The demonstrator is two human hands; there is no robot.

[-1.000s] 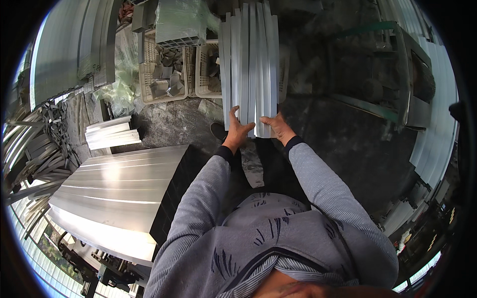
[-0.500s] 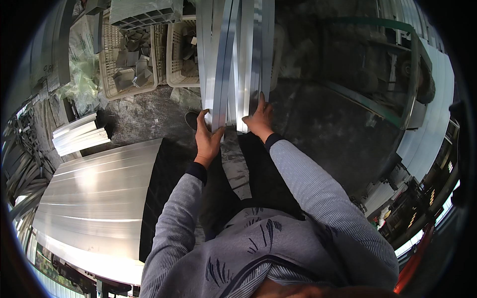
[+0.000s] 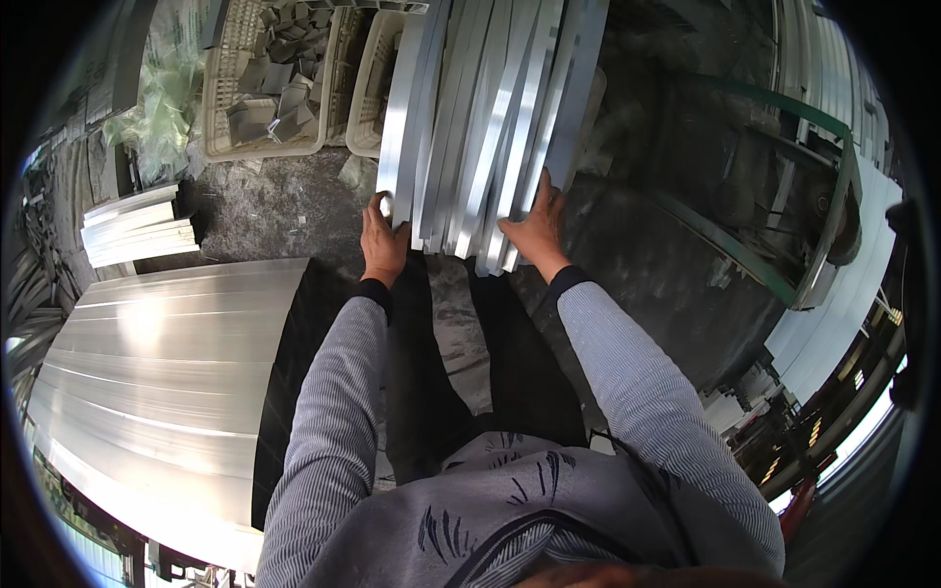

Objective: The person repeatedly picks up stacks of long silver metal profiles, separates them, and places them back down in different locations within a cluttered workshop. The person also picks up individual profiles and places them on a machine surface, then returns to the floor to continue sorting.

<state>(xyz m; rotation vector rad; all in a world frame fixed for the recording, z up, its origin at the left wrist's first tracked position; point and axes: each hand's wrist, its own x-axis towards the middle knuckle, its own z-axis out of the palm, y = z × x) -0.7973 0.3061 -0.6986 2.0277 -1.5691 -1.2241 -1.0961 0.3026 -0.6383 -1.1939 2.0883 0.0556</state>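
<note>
A bundle of long, shiny metal profiles stretches away from me, its near ends uneven and slightly fanned. My left hand is closed on the left edge of the bundle at its near end, thumb inward. On the opposite side my right hand grips the right edge, its thumb pressed against the profiles and a finger lying along the outer side. The far ends run out of the picture at the top.
Two cream plastic baskets stand at the far left; one basket holds bent metal offcuts. Wide metal panels are stacked at my left, with short white profiles beyond. A green metal frame stands at the right.
My hands have moved apart, and the bundle between them has spread wider, showing more separate profiles. The whole view has shifted a little.
</note>
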